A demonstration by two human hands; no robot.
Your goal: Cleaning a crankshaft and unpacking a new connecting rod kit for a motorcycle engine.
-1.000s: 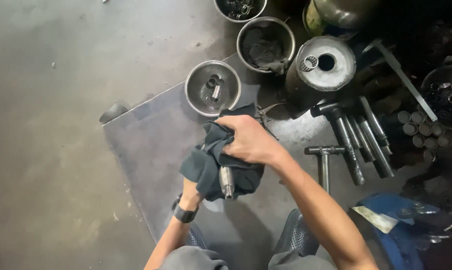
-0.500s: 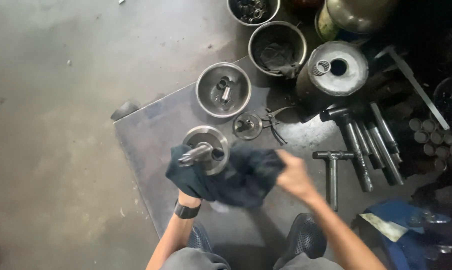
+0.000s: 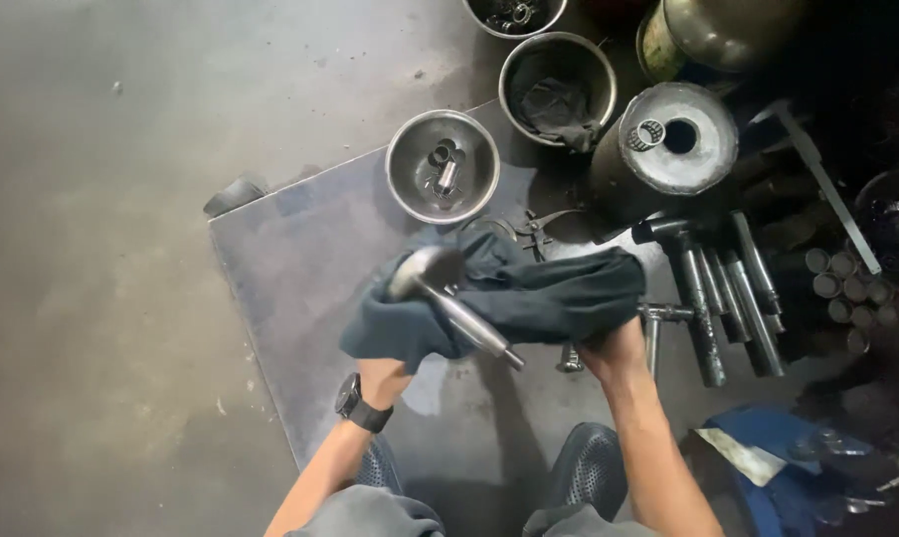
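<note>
head view: dark cloth (image 3: 529, 298) hides both hands' fingers gripping it around a metal shaft (image 3: 459, 308).

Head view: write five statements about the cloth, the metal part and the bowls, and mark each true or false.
1. Both hands grip a dark cloth. True.
2. A metal shaft sticks out of the cloth by the left hand. True.
3. The right hand holds a hammer. False: it grips the cloth's end.
4. The steel bowl nearest the cloth is empty. False: small metal parts lie in it.
5. A watch sits on the left wrist. True.
</note>
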